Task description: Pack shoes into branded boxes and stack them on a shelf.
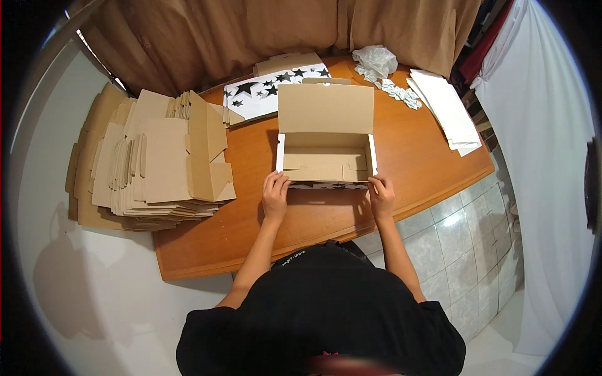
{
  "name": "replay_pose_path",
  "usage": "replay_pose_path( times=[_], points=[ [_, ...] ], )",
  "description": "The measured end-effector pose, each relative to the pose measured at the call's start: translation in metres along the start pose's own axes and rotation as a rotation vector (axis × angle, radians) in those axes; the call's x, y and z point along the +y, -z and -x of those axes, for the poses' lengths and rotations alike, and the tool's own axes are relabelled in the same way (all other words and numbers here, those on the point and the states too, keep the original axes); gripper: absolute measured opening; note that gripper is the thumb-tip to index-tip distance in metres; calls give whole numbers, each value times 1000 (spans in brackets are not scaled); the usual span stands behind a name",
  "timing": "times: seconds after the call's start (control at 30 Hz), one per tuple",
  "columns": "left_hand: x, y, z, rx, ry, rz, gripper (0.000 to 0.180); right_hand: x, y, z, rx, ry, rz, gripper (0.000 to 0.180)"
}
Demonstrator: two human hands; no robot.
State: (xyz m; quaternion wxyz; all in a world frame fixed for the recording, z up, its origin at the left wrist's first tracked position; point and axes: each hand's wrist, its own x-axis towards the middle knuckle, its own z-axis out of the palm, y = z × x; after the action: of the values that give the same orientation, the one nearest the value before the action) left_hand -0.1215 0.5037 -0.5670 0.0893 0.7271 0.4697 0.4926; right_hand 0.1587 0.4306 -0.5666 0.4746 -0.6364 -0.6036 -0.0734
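Note:
A cardboard box [325, 109] stands upright on the wooden table in front of me, its lid raised at the back and its brown inside showing. White side edges and a white front with black stars can be seen on its outside. My left hand [274, 195] is closed on the front left corner, fingers over the top edge. At the front right corner, my right hand [382, 197] pinches the edge in the same way. Folded flaps lie across the floor of the box.
Flattened brown boxes [166, 166] form a tall stack at the left. Behind the box lie star-printed white cardboard sheets [257, 94]. A clear plastic bag [375, 61], small whitish pieces [401, 94] and white sheets [442, 109] occupy the back right of the table [426, 156].

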Motion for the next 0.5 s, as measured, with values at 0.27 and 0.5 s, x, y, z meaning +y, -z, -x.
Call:
replay_pose_path(
  times=[0.27, 0.5],
  points=[
    [-10, -4, -14, -31, 97, 86, 15, 4, 9, -11, -83, -95, -55, 17],
    [-10, -16, -17, -7, 355, 312, 30, 24, -16, -14, -89, -531, -267, 35]
  ],
)
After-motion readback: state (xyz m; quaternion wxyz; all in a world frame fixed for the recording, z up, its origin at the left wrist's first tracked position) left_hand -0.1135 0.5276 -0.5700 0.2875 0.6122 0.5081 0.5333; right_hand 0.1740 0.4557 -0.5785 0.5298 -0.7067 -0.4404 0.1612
